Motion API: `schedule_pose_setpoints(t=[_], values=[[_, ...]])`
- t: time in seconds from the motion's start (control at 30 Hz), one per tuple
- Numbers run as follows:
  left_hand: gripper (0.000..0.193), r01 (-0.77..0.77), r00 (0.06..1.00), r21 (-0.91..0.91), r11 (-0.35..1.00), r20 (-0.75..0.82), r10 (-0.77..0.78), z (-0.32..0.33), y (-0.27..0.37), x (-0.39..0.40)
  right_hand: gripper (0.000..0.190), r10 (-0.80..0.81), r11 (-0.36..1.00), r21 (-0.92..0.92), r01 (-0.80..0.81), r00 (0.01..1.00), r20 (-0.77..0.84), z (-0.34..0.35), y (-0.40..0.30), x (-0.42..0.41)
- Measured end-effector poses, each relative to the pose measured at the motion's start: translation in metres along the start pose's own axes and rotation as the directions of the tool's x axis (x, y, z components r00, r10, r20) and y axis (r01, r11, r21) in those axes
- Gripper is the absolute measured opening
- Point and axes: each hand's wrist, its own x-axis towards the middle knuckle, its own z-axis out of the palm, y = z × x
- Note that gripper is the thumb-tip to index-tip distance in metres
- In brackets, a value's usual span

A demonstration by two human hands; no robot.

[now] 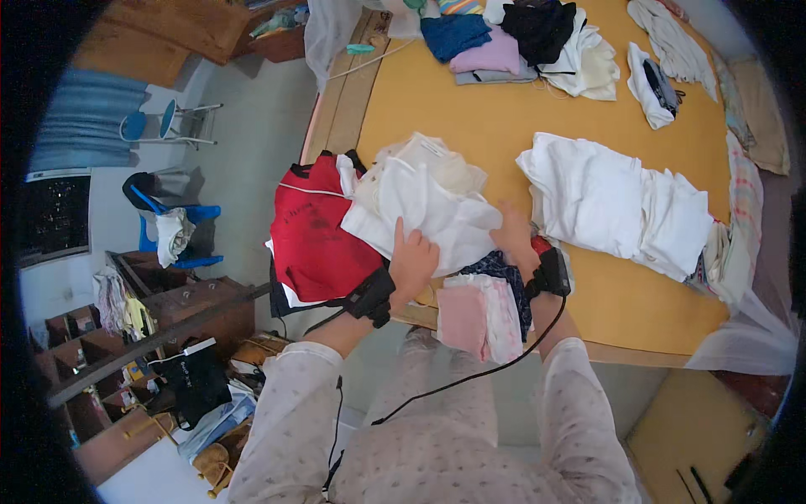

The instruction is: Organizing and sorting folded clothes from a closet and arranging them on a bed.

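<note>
A white garment [434, 208] lies in front of me, over a cream, partly sheer one [419, 154]. My left hand [414, 261] rests on its near-left part, index finger extended. At its right edge is my right hand [513, 233], touching the cloth; whether its fingers grip the edge cannot be told. Left of them lies a red garment [327, 233] on a pile with white and dark cloth. Nearest me, folded pink cloth [463, 318] and dark blue patterned cloth [500, 268] sit at the edge. A stack of folded white clothes [592, 189] lies to the right.
The yellow bed surface [478, 116] has a wooden edge [343, 88]. Folded clothes, including a black garment [539, 28], lie at the far side, with a small white and grey bundle [652, 88]. A black cable [466, 378] hangs from my right wrist device. A blue chair [195, 214] stands left.
</note>
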Motion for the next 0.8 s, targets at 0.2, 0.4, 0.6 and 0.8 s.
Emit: schedule_pose_setpoints(t=[0.2, 0.4, 0.6, 0.8], values=[[0.015, -0.179, 0.932, -0.045, 0.983, -0.328, 0.155, 0.011, -0.037, -0.015, 0.051, 0.058, 0.996, -0.069, -0.052, 0.995, 0.086, -0.002, -0.013, 0.003], [0.025, -0.247, 0.932, -0.133, 0.960, -0.305, 0.198, 0.003, -0.056, -0.027, 0.038, 0.014, 0.996, 0.085, -0.041, 0.955, 0.295, 0.001, -0.004, -0.005], [0.023, -0.367, 0.887, -0.194, 0.910, -0.368, 0.279, -0.032, -0.058, -0.040, 0.041, 0.100, 0.865, 0.485, -0.127, 0.992, 0.082, 0.009, -0.026, -0.014], [0.022, -0.466, 0.800, -0.263, 0.845, -0.533, 0.276, -0.082, -0.051, -0.067, 0.044, 0.258, 0.737, 0.344, -0.581, 0.713, 0.652, -0.019, -0.049, -0.013]])
